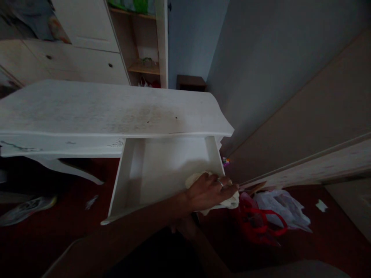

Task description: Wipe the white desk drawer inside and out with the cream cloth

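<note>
My left hand (209,190), with a ring on one finger, is closed around a cream cloth (234,200). It presses the cloth over the front right corner of a pulled-out white drawer (165,166). The left forearm crosses above the drawer's front edge. Below that forearm, my right hand (185,227) is close to the outside of the drawer front; shadow and the arm hide most of its fingers. Inside the drawer I see bare pale surfaces. The drawer belongs to a white desk (87,104) whose top has dark smudges and small specks.
A red bag (255,220) and a white plastic bag (284,208) lie on the dark red floor at right. A shoe (27,210) is at lower left. White cabinets (84,58) stand behind the desk, and a grey-blue wall (261,77) rises at right.
</note>
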`<action>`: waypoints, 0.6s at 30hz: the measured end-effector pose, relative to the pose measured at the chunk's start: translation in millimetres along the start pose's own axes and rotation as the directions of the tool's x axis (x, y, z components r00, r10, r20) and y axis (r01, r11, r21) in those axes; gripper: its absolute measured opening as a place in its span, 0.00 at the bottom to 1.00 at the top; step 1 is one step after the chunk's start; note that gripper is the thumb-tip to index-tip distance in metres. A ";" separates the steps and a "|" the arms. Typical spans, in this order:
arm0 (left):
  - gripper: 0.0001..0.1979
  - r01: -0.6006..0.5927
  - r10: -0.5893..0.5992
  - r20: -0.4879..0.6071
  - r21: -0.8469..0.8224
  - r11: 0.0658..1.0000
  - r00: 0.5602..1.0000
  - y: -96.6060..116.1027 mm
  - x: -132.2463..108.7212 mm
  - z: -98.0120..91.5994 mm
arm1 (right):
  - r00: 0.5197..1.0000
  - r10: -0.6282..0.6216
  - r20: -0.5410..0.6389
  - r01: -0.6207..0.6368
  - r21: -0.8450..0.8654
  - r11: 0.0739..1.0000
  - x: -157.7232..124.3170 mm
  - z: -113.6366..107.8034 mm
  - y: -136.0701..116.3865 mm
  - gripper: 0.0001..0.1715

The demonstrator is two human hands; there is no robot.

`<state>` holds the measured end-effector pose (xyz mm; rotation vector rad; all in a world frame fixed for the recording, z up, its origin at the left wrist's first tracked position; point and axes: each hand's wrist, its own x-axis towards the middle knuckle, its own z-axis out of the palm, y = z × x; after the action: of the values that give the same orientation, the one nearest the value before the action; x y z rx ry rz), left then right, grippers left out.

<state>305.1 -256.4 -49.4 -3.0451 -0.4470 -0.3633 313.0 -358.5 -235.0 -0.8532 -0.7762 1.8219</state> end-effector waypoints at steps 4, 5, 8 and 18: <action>0.21 0.049 -0.048 -0.010 0.099 0.994 0.999 -8.6 26.3 0.9 | 1.000 -0.005 0.008 0.004 0.147 0.989 1.8 -1.1 1.2 0.31; 0.20 0.057 -0.056 -0.009 0.103 0.993 0.998 -12.8 31.8 0.8 | 1.000 -0.002 0.022 -0.002 0.171 0.985 2.5 -1.3 1.8 0.32; 0.18 0.124 -0.124 -0.010 0.088 0.988 0.992 -28.6 45.7 -1.6 | 0.999 -0.006 0.042 -0.001 0.179 0.984 4.2 -1.5 2.5 0.32; 0.18 0.461 -0.464 0.037 0.066 0.885 0.885 -84.6 71.6 -4.3 | 0.997 -0.011 0.074 0.006 0.065 0.998 2.9 -4.9 7.5 0.31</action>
<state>346.4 -155.9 -27.7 -2.8658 -1.1754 -0.2778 312.6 -357.8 -244.4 -0.7428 -0.7618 1.8703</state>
